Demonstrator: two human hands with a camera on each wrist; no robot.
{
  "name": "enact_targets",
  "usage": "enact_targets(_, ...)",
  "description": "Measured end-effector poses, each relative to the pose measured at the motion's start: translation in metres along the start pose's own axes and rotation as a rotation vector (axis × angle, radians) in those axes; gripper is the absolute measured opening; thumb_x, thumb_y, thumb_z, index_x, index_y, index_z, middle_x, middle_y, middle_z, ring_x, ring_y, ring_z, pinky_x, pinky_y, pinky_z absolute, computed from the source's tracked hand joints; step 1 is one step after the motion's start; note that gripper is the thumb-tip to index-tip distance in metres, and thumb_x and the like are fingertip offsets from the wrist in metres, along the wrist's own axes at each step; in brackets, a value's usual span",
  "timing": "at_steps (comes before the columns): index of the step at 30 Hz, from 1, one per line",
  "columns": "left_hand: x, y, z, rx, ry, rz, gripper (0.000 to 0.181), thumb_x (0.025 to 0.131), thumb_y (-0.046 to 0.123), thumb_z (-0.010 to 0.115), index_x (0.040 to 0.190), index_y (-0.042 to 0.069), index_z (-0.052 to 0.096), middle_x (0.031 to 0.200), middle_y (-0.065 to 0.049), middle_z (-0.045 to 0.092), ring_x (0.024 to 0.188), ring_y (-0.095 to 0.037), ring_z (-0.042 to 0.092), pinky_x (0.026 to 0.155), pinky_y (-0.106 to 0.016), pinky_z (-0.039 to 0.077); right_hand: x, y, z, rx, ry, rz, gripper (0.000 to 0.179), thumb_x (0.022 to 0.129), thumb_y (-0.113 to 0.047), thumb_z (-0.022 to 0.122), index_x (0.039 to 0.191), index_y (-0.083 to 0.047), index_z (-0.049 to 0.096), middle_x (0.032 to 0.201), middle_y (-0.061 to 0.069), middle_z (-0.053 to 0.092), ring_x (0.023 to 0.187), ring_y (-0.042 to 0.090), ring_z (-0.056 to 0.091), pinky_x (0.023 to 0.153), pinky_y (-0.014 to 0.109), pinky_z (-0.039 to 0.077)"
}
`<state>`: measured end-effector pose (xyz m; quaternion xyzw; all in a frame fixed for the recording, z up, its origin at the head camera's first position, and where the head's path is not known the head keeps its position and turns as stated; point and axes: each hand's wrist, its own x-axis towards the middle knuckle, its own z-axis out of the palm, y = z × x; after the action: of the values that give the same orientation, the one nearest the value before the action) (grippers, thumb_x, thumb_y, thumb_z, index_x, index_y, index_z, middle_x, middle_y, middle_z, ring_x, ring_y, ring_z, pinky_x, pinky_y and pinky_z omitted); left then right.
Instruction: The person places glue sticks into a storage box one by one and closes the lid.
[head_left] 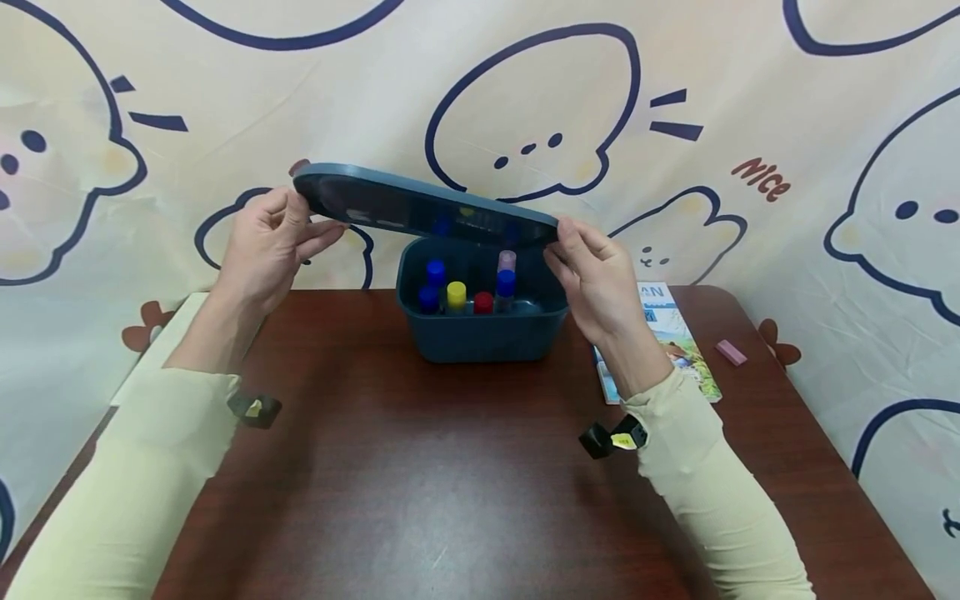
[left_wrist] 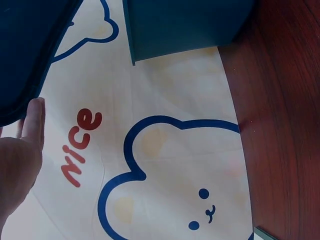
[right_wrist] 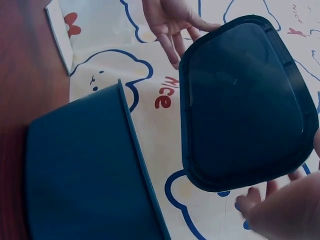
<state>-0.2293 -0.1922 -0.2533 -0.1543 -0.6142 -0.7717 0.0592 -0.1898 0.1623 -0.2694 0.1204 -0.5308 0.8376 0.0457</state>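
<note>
Both hands hold a dark teal lid (head_left: 435,204) tilted above a matching teal box (head_left: 483,337), its left end higher. My left hand (head_left: 266,237) grips the lid's left end, thumb and fingers at the rim. At the opposite end, my right hand (head_left: 600,279) pinches the edge just over the box's right corner. Inside the box stand several small capped tubes or bottles: blue caps (head_left: 436,272), a yellow cap (head_left: 456,295), a red cap (head_left: 483,302) and a pale pink cap (head_left: 507,261). The right wrist view shows the lid's rimmed underside (right_wrist: 245,105).
Right of the box lies a colourful book (head_left: 678,342), partly behind my right forearm. A small pink block (head_left: 731,352) sits near the brown table's (head_left: 420,475) right edge. A white flat object (head_left: 161,342) lies at the left edge. A printed cloth (head_left: 360,100) hangs behind.
</note>
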Motion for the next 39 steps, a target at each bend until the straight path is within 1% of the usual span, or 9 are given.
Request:
enact_targets(4,0.0,-0.003,0.002,-0.049,-0.022,0.023,0.035,0.096,0.019,0.063,0.118,-0.009,0.065,0.139,-0.016,0.047,0.108,-0.023,0.071,0.092,-0.033,0.051,0.0,0.001,-0.004,-0.055,0.068,0.046,0.029,0.103,-0.027,0.059,0.122,-0.007,0.071,0.136,0.01,0.052,0.129,0.031,0.052,0.115,0.041,0.037)
enact_targets(8,-0.001,-0.007,0.002,-0.108,-0.038,0.016,0.038,0.095,0.017,0.064,0.124,-0.006,0.066,0.145,-0.018,0.044,0.113,-0.024,0.069,0.096,-0.033,0.048,-0.001,0.004,-0.007,-0.081,0.085,0.068,0.042,0.104,-0.028,0.058,0.136,-0.002,0.062,0.138,0.012,0.055,0.131,0.029,0.055,0.11,0.037,0.042)
enact_targets(14,0.0,-0.012,0.001,-0.113,-0.048,0.036,0.04,0.097,0.013,0.062,0.134,-0.005,0.063,0.15,-0.023,0.046,0.12,-0.023,0.065,0.099,-0.034,0.045,-0.002,0.005,-0.011,-0.059,0.078,0.022,0.039,0.102,-0.021,0.062,0.135,-0.001,0.063,0.14,0.013,0.053,0.133,0.029,0.054,0.11,0.038,0.042)
enact_targets(17,0.0,-0.013,0.002,-0.06,-0.049,0.035,0.046,0.099,0.014,0.061,0.14,-0.007,0.055,0.151,-0.023,0.045,0.125,-0.022,0.061,0.099,-0.031,0.046,-0.003,0.005,-0.014,-0.062,0.083,-0.007,0.038,0.101,-0.019,0.063,0.134,-0.001,0.064,0.139,0.013,0.053,0.131,0.029,0.055,0.11,0.039,0.041)
enact_targets(22,-0.002,-0.016,0.002,0.013,-0.086,0.005,0.056,0.103,0.022,0.057,0.144,-0.014,0.044,0.157,-0.025,0.036,0.138,-0.028,0.046,0.103,-0.03,0.042,-0.005,0.007,-0.019,-0.132,0.067,-0.053,0.04,0.101,-0.015,0.062,0.137,0.002,0.06,0.139,0.013,0.052,0.127,0.027,0.053,0.11,0.038,0.042)
enact_targets(25,-0.002,-0.018,0.002,0.087,-0.111,0.005,0.054,0.104,0.025,0.054,0.144,-0.011,0.046,0.157,-0.024,0.037,0.141,-0.031,0.042,0.105,-0.03,0.04,-0.005,0.009,-0.025,-0.219,0.054,-0.096,0.04,0.101,-0.013,0.062,0.138,0.003,0.059,0.138,0.014,0.053,0.128,0.028,0.053,0.109,0.037,0.044)
enact_targets(30,0.0,-0.023,0.002,0.309,-0.155,-0.027,0.051,0.105,0.031,0.053,0.143,-0.003,0.054,0.157,-0.015,0.042,0.143,-0.029,0.042,0.106,-0.031,0.041,-0.007,0.013,-0.041,-0.349,0.034,-0.117,0.043,0.101,-0.013,0.064,0.14,0.003,0.058,0.141,0.015,0.057,0.133,0.028,0.05,0.107,0.038,0.046)
enact_targets(35,0.002,-0.031,0.003,0.492,-0.229,-0.061,0.056,0.107,0.039,0.046,0.153,0.008,0.045,0.162,-0.006,0.035,0.146,-0.028,0.037,0.11,-0.035,0.038,-0.008,0.019,-0.055,-0.449,0.042,-0.108,0.047,0.099,-0.015,0.067,0.142,0.003,0.056,0.143,0.014,0.057,0.134,0.027,0.051,0.104,0.033,0.049)
enact_targets(39,0.004,-0.037,0.005,0.482,-0.265,-0.084,0.059,0.108,0.038,0.044,0.159,0.012,0.032,0.164,-0.003,0.032,0.149,-0.026,0.031,0.116,-0.043,0.031,-0.008,0.02,-0.061,-0.52,0.046,-0.111,0.049,0.098,-0.018,0.069,0.142,0.0,0.056,0.144,0.013,0.057,0.133,0.026,0.053,0.102,0.028,0.05)
